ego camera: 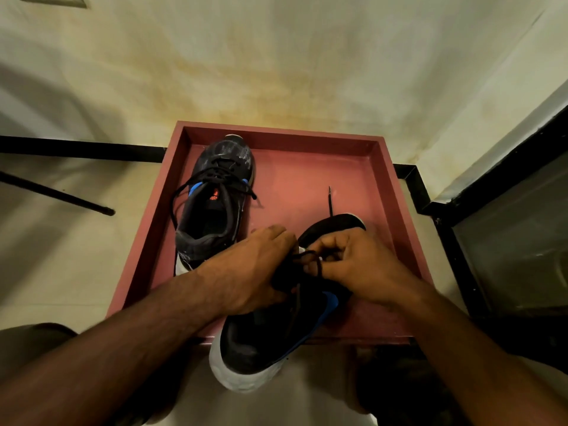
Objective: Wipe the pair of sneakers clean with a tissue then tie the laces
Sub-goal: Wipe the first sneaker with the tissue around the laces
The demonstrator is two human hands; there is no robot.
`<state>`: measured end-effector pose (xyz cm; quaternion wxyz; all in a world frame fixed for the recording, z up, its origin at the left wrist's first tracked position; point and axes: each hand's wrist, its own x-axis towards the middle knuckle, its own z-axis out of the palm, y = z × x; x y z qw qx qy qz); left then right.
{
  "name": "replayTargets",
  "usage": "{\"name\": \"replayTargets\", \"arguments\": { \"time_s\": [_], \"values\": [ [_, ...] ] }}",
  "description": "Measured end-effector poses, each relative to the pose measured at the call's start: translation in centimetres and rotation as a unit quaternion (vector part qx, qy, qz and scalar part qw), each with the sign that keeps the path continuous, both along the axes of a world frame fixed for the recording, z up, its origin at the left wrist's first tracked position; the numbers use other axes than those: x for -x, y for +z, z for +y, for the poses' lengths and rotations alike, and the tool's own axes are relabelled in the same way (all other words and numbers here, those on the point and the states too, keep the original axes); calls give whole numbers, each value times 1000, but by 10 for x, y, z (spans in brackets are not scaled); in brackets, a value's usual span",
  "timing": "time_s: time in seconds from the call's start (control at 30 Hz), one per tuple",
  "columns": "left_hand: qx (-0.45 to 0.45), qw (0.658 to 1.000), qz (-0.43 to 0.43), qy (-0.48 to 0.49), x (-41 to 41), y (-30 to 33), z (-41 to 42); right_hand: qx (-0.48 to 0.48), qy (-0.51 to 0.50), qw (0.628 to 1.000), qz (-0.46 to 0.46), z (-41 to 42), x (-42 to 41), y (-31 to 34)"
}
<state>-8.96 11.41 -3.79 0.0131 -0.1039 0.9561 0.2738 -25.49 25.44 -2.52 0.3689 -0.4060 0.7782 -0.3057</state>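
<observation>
Both hands' grip (307,265) seemingly pinches lace (318,265) over red tray (307,186), stained wall (276,72) behind

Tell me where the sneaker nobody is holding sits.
In the head view, the loose sneaker lies on the left side of the red tray, toe toward the far rim, left of both hands.

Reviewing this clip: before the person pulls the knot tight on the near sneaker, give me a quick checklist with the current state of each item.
1. Right hand pinches the lace, looped over a finger: ok.
2. Left hand on the laces of the near sneaker: cannot tell, fingers hidden.
3. Near sneaker fully on the tray: not ok, heel overhangs the front rim.
4. Lace end lies free on the tray: ok.
5. Far sneaker tied: not ok, laces loose.
6. Far sneaker clean: not ok, whitish marks on toe.
</observation>
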Motion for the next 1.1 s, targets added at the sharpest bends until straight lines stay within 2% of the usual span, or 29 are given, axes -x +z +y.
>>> {"name": "replayTargets", "arguments": {
  "time_s": [0.07,0.1,0.17,0.23,0.3,0.37,0.47,0.5,0.57,0.63,0.67,0.7,0.77,0.83,0.9,1.0,1.1],
  "values": [
    [7,1000,8,1,0,0,0,13,-6,1000,10,-1,1,0],
    [8,1000,11,-3,0,0,-1,15,-27,997,70,-3,9,-3],
    [6,1000,12,-8,0,1,-1,19,-77,967,241,-9,27,-4],
    [2,1000,15,-9,-2,1,-1,26,-108,940,323,-11,39,-5],
    [0,1000,16,-7,-2,2,0,13,-94,950,297,-11,35,-7],
    [2,1000,9,-3,-1,2,0,-1,-44,973,228,-9,17,-9],
    [3,1000,13,-3,-1,3,1,3,-2,999,36,-5,5,-5],
    [2,1000,13,-2,-1,3,1,4,5,999,39,-4,6,-5],
    [4,1000,9,5,-2,4,1,11,-21,988,149,-7,10,-6],
    [1,1000,6,25,-3,6,3,21,-52,962,268,-11,19,-4],
    [-2,999,-9,33,-5,8,4,30,-65,951,299,-12,25,-2],
    [-9,998,-41,41,-7,10,4,41,-79,948,306,-13,31,-2],
    [-46,990,-124,54,-12,14,5,61,-120,959,250,-10,42,-1],
    [-65,986,-143,52,-14,14,5,77,-147,963,213,-6,42,-1],
    [-56,989,-114,82,-14,16,6,105,-167,957,213,-4,41,-1],
    [-62,987,-17,148,-11,20,14,160,-228,935,220,-6,47,2],
    [24,984,68,163,-6,24,33,219,-293,908,203,-7,54,6]
  ]
}}
